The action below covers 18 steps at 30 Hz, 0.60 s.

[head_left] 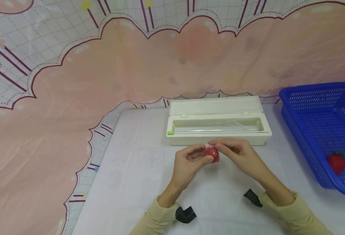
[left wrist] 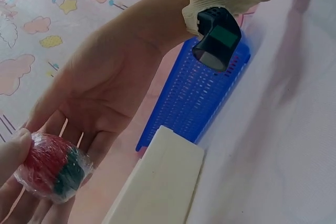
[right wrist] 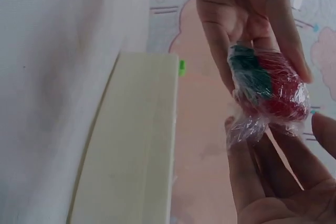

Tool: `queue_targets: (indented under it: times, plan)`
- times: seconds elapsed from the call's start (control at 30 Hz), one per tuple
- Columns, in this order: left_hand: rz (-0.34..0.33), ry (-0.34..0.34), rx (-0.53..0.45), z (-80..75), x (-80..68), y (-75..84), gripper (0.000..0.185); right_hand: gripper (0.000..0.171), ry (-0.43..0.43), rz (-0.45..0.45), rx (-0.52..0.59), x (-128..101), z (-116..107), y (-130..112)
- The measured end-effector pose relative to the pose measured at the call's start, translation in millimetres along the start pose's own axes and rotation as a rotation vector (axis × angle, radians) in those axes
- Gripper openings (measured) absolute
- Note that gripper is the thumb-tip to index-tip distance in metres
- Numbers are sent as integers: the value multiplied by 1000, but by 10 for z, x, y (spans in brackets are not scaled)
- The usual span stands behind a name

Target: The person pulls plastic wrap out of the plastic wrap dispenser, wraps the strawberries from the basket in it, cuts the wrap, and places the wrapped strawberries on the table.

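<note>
Strawberry (head_left: 212,153) in cling film, pinched between left hand (head_left: 190,162) and right hand (head_left: 239,153), just in front of open wrap dispenser (head_left: 217,125). Probably light, soft, film slippery; best held round the middle. Right of dispenser: blue basket (head_left: 322,107) with second strawberry (head_left: 337,162).

Two strawberries (head_left: 212,153) (head_left: 337,162), one blue basket (head_left: 307,98), one white dispenser box (head_left: 216,137)

red strawberry (head_left: 212,153), film-wrapped, held btwn hands
</note>
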State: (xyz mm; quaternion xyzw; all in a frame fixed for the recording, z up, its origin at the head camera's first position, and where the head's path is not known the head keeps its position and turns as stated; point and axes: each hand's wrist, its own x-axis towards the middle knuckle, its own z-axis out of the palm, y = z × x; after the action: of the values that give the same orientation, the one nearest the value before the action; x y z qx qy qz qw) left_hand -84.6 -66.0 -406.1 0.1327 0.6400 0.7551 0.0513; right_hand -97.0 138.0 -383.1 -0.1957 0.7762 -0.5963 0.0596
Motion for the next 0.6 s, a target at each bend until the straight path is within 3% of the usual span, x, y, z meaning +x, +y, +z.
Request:
queue_targets:
  times: [0.17,0.33,0.47,0.6]
  plan:
    - [14,23,-49,-25,5,-25,35,28,-34,14,-7,-11,34,-5]
    - [39,67,-68,-31,10,-49,48,35,-30,-13,14,-11,88,-6]
    - [15,73,-71,-22,19,-49,58,35,14,-38,-16,-17,112,-16]
    - [-18,82,-49,-18,24,-41,55,35,33,-42,-31,-14,130,-24]
